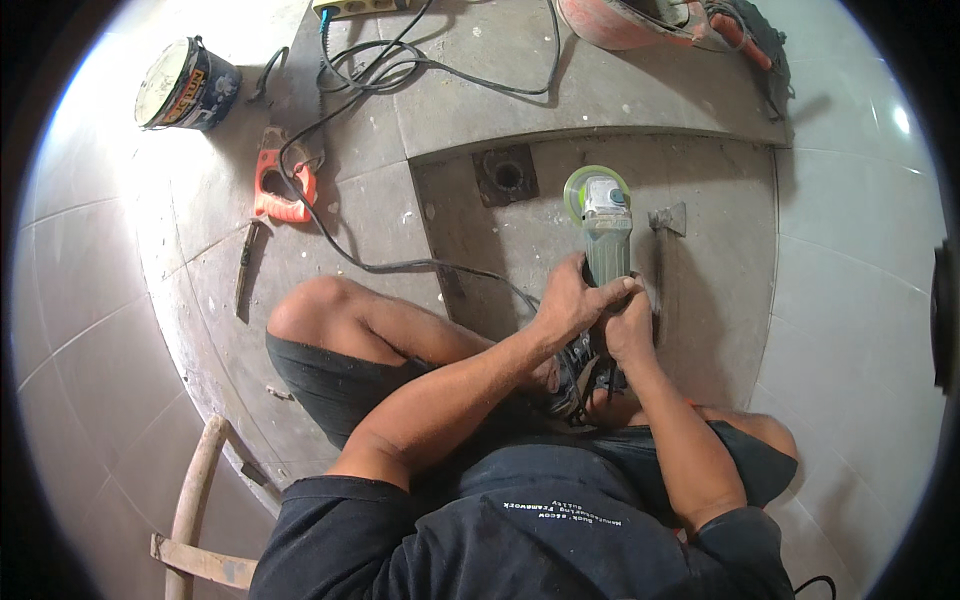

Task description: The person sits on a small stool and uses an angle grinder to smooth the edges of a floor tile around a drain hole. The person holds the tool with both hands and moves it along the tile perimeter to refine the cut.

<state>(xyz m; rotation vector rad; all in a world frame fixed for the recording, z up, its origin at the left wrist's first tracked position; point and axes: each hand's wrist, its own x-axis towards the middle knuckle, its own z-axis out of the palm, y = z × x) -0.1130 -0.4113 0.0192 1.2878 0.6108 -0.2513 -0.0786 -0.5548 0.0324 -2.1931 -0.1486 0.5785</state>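
Both of my hands hold a grey-green angle grinder (608,245) in front of me, its head pointing away. My left hand (572,305) is closed round the left side of the body, thumb across the top. Just beside it, my right hand (628,325) grips the rear part; some of its fingers are hidden. A round greenish disc (577,195) shows around the grinder's head, above the sunken floor section. From the rear of the tool a black cord (440,264) runs to the left. Right of the grinder lies a hammer-like tool (668,220) with a long handle.
A square drain opening (508,176) sits in the recessed floor (715,270). Leftward lie an orange-handled tool (288,207) and a thin, dark rod-like tool (246,268). Farther off are a paint bucket (215,95), a power strip (350,8) and a reddish basin (610,30). A wooden frame (195,490) stands lower left.
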